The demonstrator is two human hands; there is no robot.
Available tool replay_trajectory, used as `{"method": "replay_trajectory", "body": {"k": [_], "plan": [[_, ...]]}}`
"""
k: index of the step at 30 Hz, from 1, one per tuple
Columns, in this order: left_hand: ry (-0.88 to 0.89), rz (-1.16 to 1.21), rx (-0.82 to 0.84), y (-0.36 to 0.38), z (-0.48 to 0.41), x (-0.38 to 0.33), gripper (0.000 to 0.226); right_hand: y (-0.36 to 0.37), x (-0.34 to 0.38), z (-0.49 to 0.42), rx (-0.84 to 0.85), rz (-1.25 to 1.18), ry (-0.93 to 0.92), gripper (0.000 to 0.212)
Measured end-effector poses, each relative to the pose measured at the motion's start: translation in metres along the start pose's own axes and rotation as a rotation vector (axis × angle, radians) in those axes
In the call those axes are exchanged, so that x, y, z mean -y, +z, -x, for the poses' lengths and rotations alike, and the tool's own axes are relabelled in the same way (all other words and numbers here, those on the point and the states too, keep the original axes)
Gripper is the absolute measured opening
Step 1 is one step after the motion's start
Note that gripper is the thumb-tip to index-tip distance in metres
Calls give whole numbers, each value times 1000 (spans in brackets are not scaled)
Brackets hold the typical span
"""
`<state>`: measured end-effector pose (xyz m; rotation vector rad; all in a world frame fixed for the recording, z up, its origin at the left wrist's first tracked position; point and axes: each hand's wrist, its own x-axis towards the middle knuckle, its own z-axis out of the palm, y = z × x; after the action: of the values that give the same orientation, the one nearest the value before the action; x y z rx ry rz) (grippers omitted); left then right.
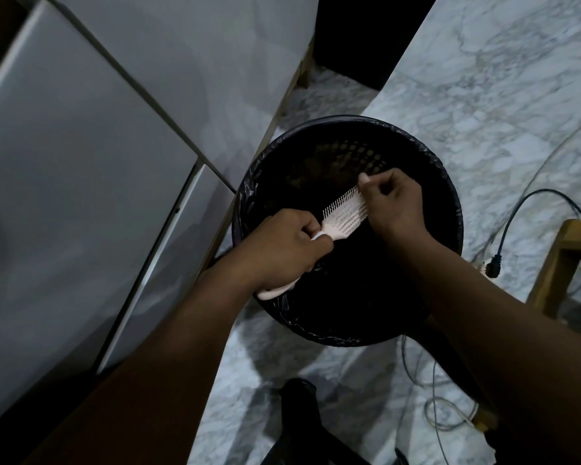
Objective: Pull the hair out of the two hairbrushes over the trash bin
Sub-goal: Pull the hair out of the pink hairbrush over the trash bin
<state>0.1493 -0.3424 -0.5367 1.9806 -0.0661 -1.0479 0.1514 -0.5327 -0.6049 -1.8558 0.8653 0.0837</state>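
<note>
A pale pink hairbrush (pixel 341 214) is held over the round black trash bin (pixel 446 196), bristles facing up. My left hand (pixel 282 245) grips its handle, whose end pokes out below my fist. My right hand (pixel 394 204) sits at the far tip of the brush head, fingers pinched among the bristles. Any hair between those fingers is too dark to make out. Only one brush is in view. The bin is lined with a black bag, and its inside is dark.
A white refrigerator (pixel 81 162) stands close on the left. The floor is grey marble (pixel 483 78). A black cable with a plug (pixel 493 265) and thin wires (pixel 440 407) lie to the right of the bin, beside a wooden furniture leg (pixel 557 263).
</note>
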Motion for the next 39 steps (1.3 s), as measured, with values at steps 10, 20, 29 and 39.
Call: {"method": "replay_trajectory", "body": {"k": [10,20,29,39], "plan": [[-20,-78,-192,-1,-4,8,24,-7,32,18,425,-154,190,38],[58,-128,-226,3,-2,5,23,3,13,12,161,-36,-58,35],[75,-264,-232,4,3,4,20,5,9,7,-10,80,-15,32],[-9,-217,-272,5,-2,6,20,6,35,32,554,113,297,60]]}}
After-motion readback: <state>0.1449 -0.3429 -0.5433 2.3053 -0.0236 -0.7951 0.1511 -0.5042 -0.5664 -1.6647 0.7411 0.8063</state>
